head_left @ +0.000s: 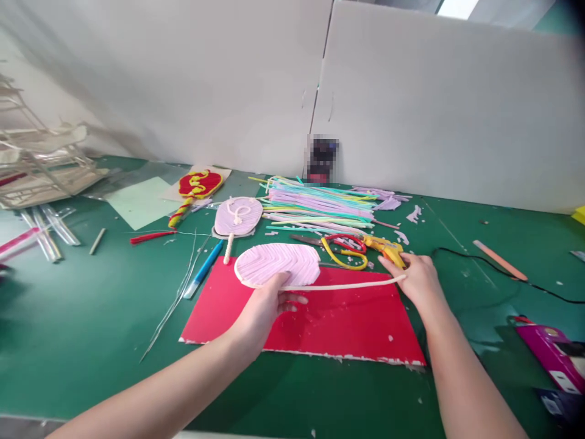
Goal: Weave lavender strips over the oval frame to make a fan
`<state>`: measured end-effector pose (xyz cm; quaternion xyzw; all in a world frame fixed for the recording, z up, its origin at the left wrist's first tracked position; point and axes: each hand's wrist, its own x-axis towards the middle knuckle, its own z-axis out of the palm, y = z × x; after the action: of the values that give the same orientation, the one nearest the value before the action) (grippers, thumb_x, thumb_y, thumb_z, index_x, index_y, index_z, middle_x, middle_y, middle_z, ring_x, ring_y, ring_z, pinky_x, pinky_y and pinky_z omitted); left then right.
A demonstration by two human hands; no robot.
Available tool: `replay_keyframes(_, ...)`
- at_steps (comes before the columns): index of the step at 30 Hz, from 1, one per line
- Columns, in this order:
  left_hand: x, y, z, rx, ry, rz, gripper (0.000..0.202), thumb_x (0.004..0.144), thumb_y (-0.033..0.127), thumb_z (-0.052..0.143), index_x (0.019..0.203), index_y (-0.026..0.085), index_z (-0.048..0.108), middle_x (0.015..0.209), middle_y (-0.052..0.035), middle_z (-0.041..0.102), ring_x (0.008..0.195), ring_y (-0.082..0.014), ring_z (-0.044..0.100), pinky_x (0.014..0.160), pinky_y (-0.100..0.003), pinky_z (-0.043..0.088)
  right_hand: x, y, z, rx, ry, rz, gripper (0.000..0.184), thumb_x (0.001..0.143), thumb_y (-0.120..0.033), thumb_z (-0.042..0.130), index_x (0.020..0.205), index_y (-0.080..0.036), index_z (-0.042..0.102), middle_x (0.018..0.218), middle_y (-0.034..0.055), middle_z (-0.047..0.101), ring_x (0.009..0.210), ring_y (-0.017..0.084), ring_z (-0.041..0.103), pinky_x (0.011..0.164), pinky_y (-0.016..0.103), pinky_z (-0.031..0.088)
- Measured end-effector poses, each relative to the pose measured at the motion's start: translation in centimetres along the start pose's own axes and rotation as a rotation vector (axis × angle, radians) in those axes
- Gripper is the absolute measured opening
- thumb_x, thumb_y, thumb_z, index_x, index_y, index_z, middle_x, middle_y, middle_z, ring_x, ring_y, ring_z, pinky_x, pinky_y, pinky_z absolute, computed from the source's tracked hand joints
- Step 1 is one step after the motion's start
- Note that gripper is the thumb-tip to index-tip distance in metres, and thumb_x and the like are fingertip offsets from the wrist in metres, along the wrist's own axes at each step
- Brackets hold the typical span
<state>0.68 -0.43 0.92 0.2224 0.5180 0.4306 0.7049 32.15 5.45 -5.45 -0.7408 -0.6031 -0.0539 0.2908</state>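
Note:
A lilac ribbed oval panel (278, 262), edged in part with a cream fuzzy strip, is pinched at its lower edge by my left hand (269, 305), thumb on top and fingers beneath. The cream strip's loose length (342, 286) runs rightward from the panel to my right hand (418, 274). That hand has its fingers around the handle of a yellow hot glue gun (386, 248); whether it also grips the strip's end, I cannot tell. Below the panel lies a red board (329, 323) with a ragged white front edge.
Scissors (345, 251) with red and yellow handles lie beside the glue gun. Behind them are coloured fuzzy stems (320, 204). Leftward are a finished lilac fan (238, 216), a red-and-yellow fan (200, 183), a blue pen-like tool (204, 269) and thin wires (176, 292). A purple power strip (548, 350) sits right.

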Motion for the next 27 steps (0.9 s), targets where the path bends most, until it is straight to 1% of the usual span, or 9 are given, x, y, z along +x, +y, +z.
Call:
replay_keyframes(3,-0.3,-0.5,-0.3,-0.014,0.022,-0.065,0.012,0.085,0.023,0.051,0.088,0.013,0.056,0.072,-0.0042,0.066,0.055,-0.0118,0.064,0.048,-0.018,0.046,0.7,-1.0,-2.9,0.061,0.108,-0.002,0.051,0.076,-0.061,0.053,0.087,-0.014,0.069,0.081,0.0084,0.055,0.082,0.023,0.054,0.078,0.040,0.046)
replay_keyframes(5,-0.4,-0.8,-0.6,-0.015,0.039,-0.104,0.011,0.084,0.023,0.053,0.088,0.013,0.056,0.073,-0.0045,0.067,0.055,-0.0131,0.065,0.047,-0.019,0.047,0.5,-2.6,-5.0,0.187,0.148,0.018,0.043,0.078,-0.056,0.055,0.082,-0.016,0.068,0.082,0.0069,0.059,0.074,0.019,0.057,0.069,0.034,0.049)
replay_keyframes(9,-0.8,-1.4,-1.1,0.017,-0.009,-0.145,0.015,0.083,0.027,0.055,0.091,0.014,0.058,0.083,-0.0076,0.070,0.060,-0.0149,0.067,0.050,-0.020,0.050,-2.3,-7.2,-7.4,0.391,-0.196,-0.224,0.027,0.085,-0.045,0.056,0.081,-0.021,0.067,0.085,0.0033,0.065,0.078,0.016,0.062,0.068,0.027,0.050)
replay_keyframes(11,-1.1,-1.5,-1.5,0.039,-0.063,-0.167,0.020,0.085,0.030,0.053,0.092,0.013,0.060,0.090,-0.0102,0.071,0.065,-0.0159,0.068,0.053,-0.021,0.052,-4.3,-9.4,-7.5,0.413,-0.385,-0.396,0.022,0.087,-0.041,0.055,0.085,-0.022,0.067,0.088,0.0026,0.065,0.081,0.016,0.063,0.074,0.028,0.051)
replay_keyframes(14,-1.8,-1.5,-2.3,0.089,-0.154,-0.223,0.034,0.089,0.039,0.046,0.091,0.010,0.063,0.094,-0.0154,0.071,0.074,-0.0185,0.069,0.060,-0.024,0.054,-7.0,-11.3,-6.8,0.423,-0.546,-0.483,0.016,0.087,-0.038,0.057,0.089,-0.024,0.066,0.089,0.0023,0.063,0.081,0.015,0.064,0.073,0.027,0.052)
replay_keyframes(17,-2.7,-1.4,-3.4,0.197,-0.232,-0.266,0.036,0.087,0.045,0.048,0.087,0.012,0.062,0.086,-0.0132,0.071,0.070,-0.0183,0.068,0.059,-0.026,0.052,-8.7,-11.8,-5.9,0.416,-0.588,-0.500,0.011,0.086,-0.032,0.060,0.091,-0.024,0.065,0.089,0.0022,0.063,0.083,0.016,0.063,0.074,0.027,0.053)
replay_keyframes(20,-3.7,-1.0,-4.3,0.432,-0.351,-0.290,0.035,0.084,0.049,0.050,0.080,0.016,0.059,0.064,-0.0045,0.066,0.048,-0.0137,0.058,0.045,-0.023,0.043,-9.6,-11.8,-5.0,0.398,-0.551,-0.544,0.009,0.086,-0.029,0.059,0.091,-0.023,0.065,0.087,0.0025,0.063,0.082,0.016,0.062,0.073,0.028,0.053)
replay_keyframes(22,-4.1,-0.3,-4.5,0.642,-0.379,-0.192,0.035,0.083,0.050,0.049,0.074,0.017,0.057,0.056,-0.0008,0.060,0.042,-0.0109,0.049,0.042,-0.021,0.035,-10.0,-11.8,-4.6,0.389,-0.525,-0.551,0.009,0.087,-0.027,0.058,0.091,-0.022,0.064,0.086,0.0031,0.062,0.083,0.016,0.061,0.073,0.029,0.053)
replay_keyframes(27,-2.7,2.6,-3.8,1.082,-0.261,0.503,0.015,0.080,0.030,0.056,0.076,0.022,0.068,0.072,-0.0027,0.063,0.063,-0.0147,0.051,0.056,-0.023,0.036,-11.0,-12.0,-3.8,0.408,-0.471,-0.537,0.009,0.089,-0.025,0.056,0.090,-0.020,0.063,0.084,0.0038,0.061,0.082,0.017,0.059,0.074,0.031,0.051)
